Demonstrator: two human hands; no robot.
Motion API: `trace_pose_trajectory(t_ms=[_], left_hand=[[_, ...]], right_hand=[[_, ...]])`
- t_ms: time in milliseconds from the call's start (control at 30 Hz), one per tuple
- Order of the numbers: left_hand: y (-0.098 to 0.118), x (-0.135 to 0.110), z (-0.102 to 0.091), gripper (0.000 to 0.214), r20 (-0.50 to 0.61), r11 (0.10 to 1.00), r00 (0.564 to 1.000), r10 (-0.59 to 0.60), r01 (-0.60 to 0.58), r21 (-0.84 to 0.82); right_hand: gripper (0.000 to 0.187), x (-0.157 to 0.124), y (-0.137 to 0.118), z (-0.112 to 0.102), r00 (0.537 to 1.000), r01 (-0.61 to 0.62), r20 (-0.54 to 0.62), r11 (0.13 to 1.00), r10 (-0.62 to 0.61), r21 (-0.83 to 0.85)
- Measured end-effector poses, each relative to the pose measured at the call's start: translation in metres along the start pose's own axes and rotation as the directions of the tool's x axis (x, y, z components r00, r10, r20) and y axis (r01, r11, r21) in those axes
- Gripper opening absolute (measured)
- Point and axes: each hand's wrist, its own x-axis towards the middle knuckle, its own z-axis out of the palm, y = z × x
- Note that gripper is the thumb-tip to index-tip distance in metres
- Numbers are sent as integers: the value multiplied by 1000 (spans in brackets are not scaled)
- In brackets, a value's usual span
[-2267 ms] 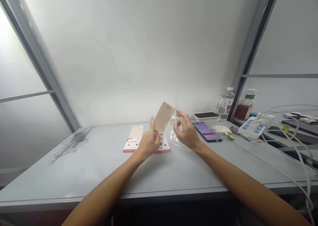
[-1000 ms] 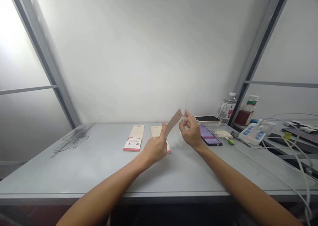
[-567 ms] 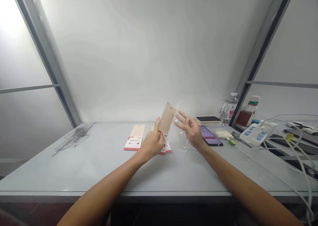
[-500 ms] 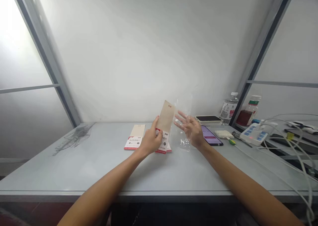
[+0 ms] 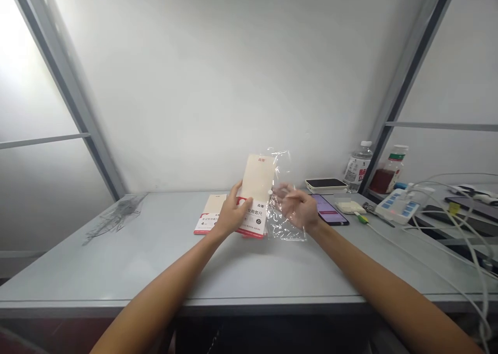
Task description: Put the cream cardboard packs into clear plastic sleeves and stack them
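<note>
My left hand [image 5: 233, 212] is closed round a ruler-set packet [image 5: 259, 180], its thumb on the front. The packet is beige at the top, with a white and red printed panel below, and stands tilted above the table. Beside it, a clear plastic bag [image 5: 286, 224] hangs crinkled and shiny. My right hand [image 5: 298, 206] has its fingers curled at this bag; the fingertips are partly blurred and seen through the film. Another packet of the same kind [image 5: 213, 207] lies on the table left of the held one, partly covered by my left hand.
To the right lie a phone with a lit purple screen [image 5: 330, 210], a second phone [image 5: 326, 184], a white charger [image 5: 350, 207] and a power strip [image 5: 400, 206] with tangled cables. Two bottles [image 5: 358, 169] stand behind. A dark scribbled mark [image 5: 116, 216] is on the left tabletop.
The held packet has turned to face me more squarely and shifted slightly left. My right hand's spread fingers have curled in, and the clear bag has spread out lower beside the packet.
</note>
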Motion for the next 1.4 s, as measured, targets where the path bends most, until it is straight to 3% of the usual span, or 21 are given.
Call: trace_pose_trajectory(t_ms=[133, 300, 400, 600, 900, 1133, 1300, 1400], left_hand=[[-1, -2, 0, 61, 1, 985, 998, 68, -68, 160], [1, -1, -1, 59, -18, 963, 994, 105, -98, 251], [1, -1, -1, 59, -12, 961, 993, 116, -109, 253], [-1, -1, 2, 59, -18, 980, 994, 109, -104, 171], [5, 0, 2, 61, -15, 995, 996, 84, -84, -54], [2, -3, 7, 65, -21, 996, 998, 57, -58, -65], [1, -4, 9, 59, 18, 992, 1000, -22, 25, -126], [3, 0, 5, 64, 96, 971, 991, -92, 111, -214]], right_hand=[[31, 1, 2, 3, 993, -91, -76, 996, 92, 23], [31, 0, 2, 2, 959, -239, -145, 970, 244, 53], [28, 0, 3, 2, 949, -270, -157, 962, 273, 42], [29, -1, 8, 1, 972, -232, -15, 972, 233, 27], [27, 0, 7, 3, 974, -227, -11, 973, 228, 39], [27, -2, 14, 7, 973, -232, 17, 973, 232, -17], [32, -1, 17, 7, 977, -213, -39, 966, 210, -150], [33, 0, 14, 5, 982, -178, -106, 962, 158, -209]])
